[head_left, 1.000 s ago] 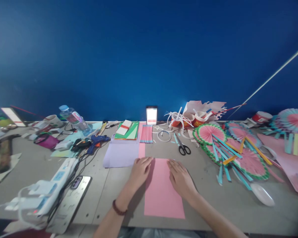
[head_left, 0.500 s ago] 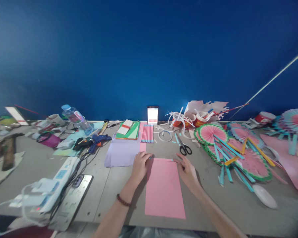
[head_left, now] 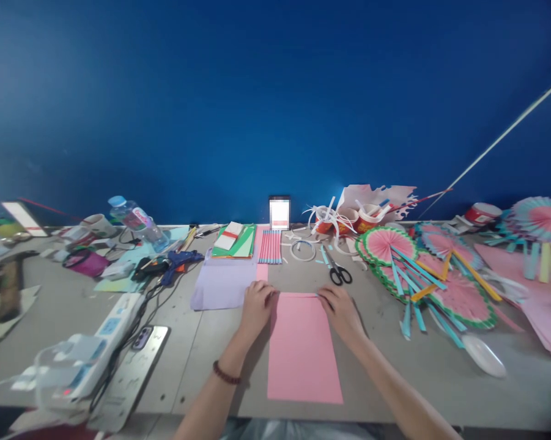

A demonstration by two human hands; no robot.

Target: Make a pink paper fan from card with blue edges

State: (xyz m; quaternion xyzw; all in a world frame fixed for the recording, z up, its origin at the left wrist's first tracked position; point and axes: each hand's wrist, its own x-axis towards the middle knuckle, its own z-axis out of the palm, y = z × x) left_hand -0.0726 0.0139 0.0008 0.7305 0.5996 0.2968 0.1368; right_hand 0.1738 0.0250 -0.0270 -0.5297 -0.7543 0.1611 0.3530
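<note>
A pink paper sheet (head_left: 303,354) lies flat on the grey table, with a narrow folded strip along its far edge. My left hand (head_left: 258,305) pinches the far left corner of this sheet. At the far right corner, my right hand (head_left: 342,310) has its fingers closed on the same edge. Beyond the sheet, pink and blue rolled strips (head_left: 270,246) lie side by side. Black-handled scissors (head_left: 340,275) rest just past my right hand.
Paper fans (head_left: 389,245) and a white oval object (head_left: 484,354) lie right. Purple paper (head_left: 224,284), a glue gun (head_left: 178,263), a phone (head_left: 131,373), a power strip (head_left: 103,342) and a bottle (head_left: 140,223) are left. Red cups (head_left: 369,218) stand behind.
The right hand's fingers have come in onto the far right corner and closed there. The blue bits at the fold's ends no longer show. The view has shifted slightly.
</note>
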